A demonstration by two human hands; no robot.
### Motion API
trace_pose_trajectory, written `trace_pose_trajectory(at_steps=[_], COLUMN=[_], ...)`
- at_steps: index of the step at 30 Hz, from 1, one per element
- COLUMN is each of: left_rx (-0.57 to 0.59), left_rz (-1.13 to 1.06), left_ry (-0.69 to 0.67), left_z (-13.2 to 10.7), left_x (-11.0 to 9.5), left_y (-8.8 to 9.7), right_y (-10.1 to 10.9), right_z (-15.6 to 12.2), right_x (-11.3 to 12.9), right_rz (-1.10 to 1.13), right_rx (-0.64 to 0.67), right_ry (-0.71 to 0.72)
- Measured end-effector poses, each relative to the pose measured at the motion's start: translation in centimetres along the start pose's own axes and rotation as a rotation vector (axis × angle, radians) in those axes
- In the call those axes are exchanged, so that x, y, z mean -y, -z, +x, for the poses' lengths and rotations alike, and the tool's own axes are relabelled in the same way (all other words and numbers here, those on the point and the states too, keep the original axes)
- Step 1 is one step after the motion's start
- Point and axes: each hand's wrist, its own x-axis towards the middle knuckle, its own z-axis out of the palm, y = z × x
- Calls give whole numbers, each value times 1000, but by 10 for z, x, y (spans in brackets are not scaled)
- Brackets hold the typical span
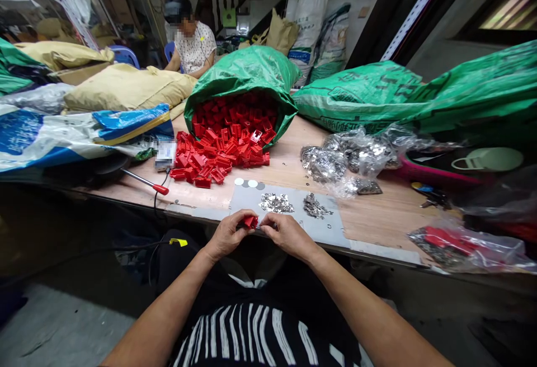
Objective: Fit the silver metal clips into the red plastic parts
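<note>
My left hand point(229, 234) is closed on a small red plastic part point(250, 221) at the near edge of the wooden table point(377, 216). My right hand point(285, 233) pinches a tiny metal piece against that part, fingertips meeting those of the left. Just beyond my hands, two small heaps of shiny metal clips point(276, 203) point(314, 207) lie on a grey mat point(335, 230). Farther back, a pile of red plastic parts point(213, 157) spills out of a green sack point(247, 73) lying on its side.
Clear bags of metal pieces point(352, 157) sit right of the mat. A red-handled screwdriver point(146, 181) lies at left near blue-white sacks point(62, 132). Green sacks point(419, 95) line the back right. Another person point(191, 40) sits behind the yellow sacks point(126, 87).
</note>
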Motion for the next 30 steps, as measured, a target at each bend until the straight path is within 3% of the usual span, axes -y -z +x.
trace_pose_trajectory(at_steps=[13,22,26,30], left_rx=[-69,-91,-195,-264], left_rz=[74,17,-197,-722], left_ry=[-49,32,165,319], left_z=[0,3,-5,-14], left_x=[3,-6,-23,-42], left_y=[-11,-9,-6,-7], right_y=[-5,-12,-5,6], right_z=[3,-3,-13,-26], right_x=[7,4,0,7], right_rz=[-85,-190,-46,154], right_rx=[-24,-30,-109,-69], right_ry=[-44,19,101,69])
